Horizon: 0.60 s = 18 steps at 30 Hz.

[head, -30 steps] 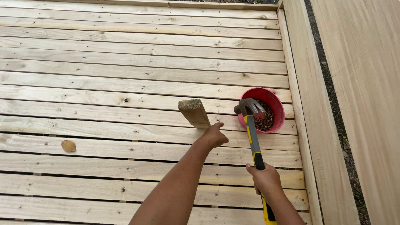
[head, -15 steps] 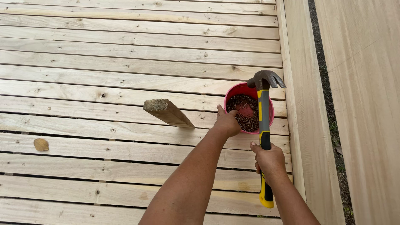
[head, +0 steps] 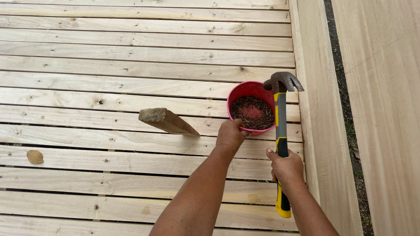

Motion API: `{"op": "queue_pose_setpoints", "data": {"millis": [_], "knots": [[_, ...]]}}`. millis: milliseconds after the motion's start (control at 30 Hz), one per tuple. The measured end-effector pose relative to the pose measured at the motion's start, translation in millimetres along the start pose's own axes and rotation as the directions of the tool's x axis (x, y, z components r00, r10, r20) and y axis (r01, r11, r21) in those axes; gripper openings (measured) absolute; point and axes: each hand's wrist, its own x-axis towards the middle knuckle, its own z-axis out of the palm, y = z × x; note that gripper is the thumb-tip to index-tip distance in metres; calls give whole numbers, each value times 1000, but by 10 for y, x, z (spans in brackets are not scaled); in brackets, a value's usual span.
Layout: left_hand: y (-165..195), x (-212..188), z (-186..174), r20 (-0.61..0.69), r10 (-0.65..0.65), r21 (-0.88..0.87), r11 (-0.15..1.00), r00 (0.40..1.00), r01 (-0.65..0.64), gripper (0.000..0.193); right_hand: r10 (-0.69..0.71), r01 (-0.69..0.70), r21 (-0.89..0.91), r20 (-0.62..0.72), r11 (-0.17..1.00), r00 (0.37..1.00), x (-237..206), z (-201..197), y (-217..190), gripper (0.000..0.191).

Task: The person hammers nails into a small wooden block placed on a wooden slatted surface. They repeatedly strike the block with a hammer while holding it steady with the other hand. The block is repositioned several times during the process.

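My left hand grips the near rim of a red plastic bowl holding several small dark nails. In my right hand is a claw hammer with a yellow and black handle, held upright, its steel head just past the bowl's right rim. A short wooden offcut juts up at a slant from the pale plank deck, a little to the left of my left hand and not touched by it.
A raised board edge runs along the right of the deck, then a dark gap with soil and a wide board. A small brown lump lies on a plank at the left.
My left hand left the base of the wooden offcut and moved right to the bowl's rim. The hammer was lifted so its head now stands beyond the bowl.
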Motion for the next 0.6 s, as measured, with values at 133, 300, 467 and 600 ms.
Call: {"op": "queue_pose_setpoints", "data": {"millis": [133, 300, 467, 600], "knots": [[-26, 112, 17, -224, -113, -121, 989, 968, 87, 22, -17, 17, -1, -2, 1000, 1000, 47, 17, 3, 31], [161, 492, -80, -183, -173, -368, 925, 968, 96, 61, 17, -18, -42, -14, 999, 1000, 72, 16, 23, 37], [256, 828, -260, 102, -141, -39, 989, 985, 145, 122, 86, -89, -184, -26, 979, 996, 78, 16, 77, 35], [115, 685, -306, -105, -10, 57, 998, 994, 17, 96, 97, -94, -107, 30, 990, 995, 10, 137, 191, 35]]}}
